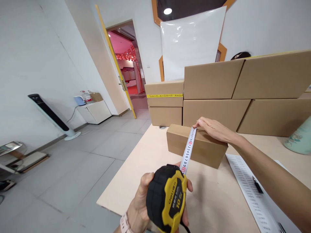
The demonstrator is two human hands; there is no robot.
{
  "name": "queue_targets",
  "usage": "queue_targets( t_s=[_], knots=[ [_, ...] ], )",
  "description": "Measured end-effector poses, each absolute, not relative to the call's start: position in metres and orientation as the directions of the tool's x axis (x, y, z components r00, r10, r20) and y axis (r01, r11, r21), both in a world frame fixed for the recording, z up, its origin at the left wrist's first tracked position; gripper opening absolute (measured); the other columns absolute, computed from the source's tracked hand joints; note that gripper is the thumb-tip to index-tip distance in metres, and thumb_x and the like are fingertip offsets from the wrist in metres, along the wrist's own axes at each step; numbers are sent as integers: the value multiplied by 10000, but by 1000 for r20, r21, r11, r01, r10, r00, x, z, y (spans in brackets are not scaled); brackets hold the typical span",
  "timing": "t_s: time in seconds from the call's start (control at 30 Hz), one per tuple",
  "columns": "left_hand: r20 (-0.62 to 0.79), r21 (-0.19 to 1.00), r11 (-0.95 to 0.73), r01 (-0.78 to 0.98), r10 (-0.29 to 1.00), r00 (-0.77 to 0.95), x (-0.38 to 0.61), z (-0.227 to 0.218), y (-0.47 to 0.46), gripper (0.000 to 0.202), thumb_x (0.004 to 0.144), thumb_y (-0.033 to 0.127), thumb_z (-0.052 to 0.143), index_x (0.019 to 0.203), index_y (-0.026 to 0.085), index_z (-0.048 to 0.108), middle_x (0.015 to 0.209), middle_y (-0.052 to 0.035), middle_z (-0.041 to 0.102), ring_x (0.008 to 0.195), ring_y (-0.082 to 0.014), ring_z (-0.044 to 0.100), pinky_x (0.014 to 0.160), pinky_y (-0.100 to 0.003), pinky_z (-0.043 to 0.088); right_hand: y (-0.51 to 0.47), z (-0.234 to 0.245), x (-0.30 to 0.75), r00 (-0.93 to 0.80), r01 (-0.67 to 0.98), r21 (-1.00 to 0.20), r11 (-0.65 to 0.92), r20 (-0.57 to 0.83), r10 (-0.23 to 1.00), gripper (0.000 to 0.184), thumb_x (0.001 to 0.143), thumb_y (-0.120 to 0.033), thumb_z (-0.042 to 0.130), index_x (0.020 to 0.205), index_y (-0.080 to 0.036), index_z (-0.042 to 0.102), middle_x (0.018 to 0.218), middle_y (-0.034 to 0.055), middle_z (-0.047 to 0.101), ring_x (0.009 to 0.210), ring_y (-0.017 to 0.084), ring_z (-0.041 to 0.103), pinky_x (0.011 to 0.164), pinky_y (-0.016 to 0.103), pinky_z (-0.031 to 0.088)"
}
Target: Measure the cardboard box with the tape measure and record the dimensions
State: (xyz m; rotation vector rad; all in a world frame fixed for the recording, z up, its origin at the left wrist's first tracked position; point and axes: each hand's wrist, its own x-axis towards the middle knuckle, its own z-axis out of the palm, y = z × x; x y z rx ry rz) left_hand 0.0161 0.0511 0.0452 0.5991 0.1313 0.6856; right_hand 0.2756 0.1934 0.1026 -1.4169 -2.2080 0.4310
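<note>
Small cardboard box (204, 152): lying on the pale desk (136, 174), beyond the left hand (139, 204) and directly beneath the right hand (211, 127); its long axis is running from left to right, the right end angling toward the viewer.
Tape blade (187, 155): stretching crosswise to that long axis, passing over the box's top and continuing in front of it, down to the case; its printed figures are facing up.
Tape measure (167, 200): hanging in the foreground, well apart from the box, its black and yellow case showing the label outward.
Left hand: wrapping its fingers firmly around the case, the thumb lying along the left side; a pale wristband (125, 223) is circling the wrist.
Right hand: keeping its fingertips together on the blade's far end, at the top of the box; of the two hands, this one is lying nearer the box.
Printed sheet (245, 181): resting on the desk to the right of the box, partly beneath the right forearm, with a black pen (257, 185) lying on the paper.
Large cartons (213, 81): standing stacked behind the box.
Green container (300, 139): standing at the right edge, partly cut off.
</note>
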Motion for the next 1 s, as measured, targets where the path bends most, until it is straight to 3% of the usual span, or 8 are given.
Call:
queue_targets(
  t_s=[0.13,0.37,0.53,1.0],
  knots=[
    [106,571,607,-552,613,783,15,45,51,700,696,627,592,1261,229,478,1096,-109,579,713,-265,722,524,-297,580,192,102,275,-328,757,-519,397,224,918,494,966,-516,197,945,-282,632,1146,22,689,1055,278,609,911,422,439],
    [103,565,570,-596,668,737,18,41,46,780,732,645,541,1373,229,384,1096,-117,594,693,-275,718,532,-309,560,190,95,281,-325,726,-581,369,183,928,454,974,-503,205,955,-295,607,1214,-6,678,1126,269,592,962,436,424],
    [102,593,551,-587,672,734,19,36,44,742,716,641,571,1315,224,432,1107,-123,598,704,-279,717,598,-347,553,189,92,284,-321,713,-606,353,165,933,429,977,-504,222,934,-296,595,1260,-17,658,1153,274,576,988,453,401],
    [82,609,579,-542,634,769,21,36,48,834,653,639,617,1360,266,379,1083,-105,588,693,-259,686,613,-383,519,190,92,283,-302,708,-619,341,172,938,407,982,-493,213,929,-281,556,1232,10,670,1148,272,569,966,440,398]
  ],
)
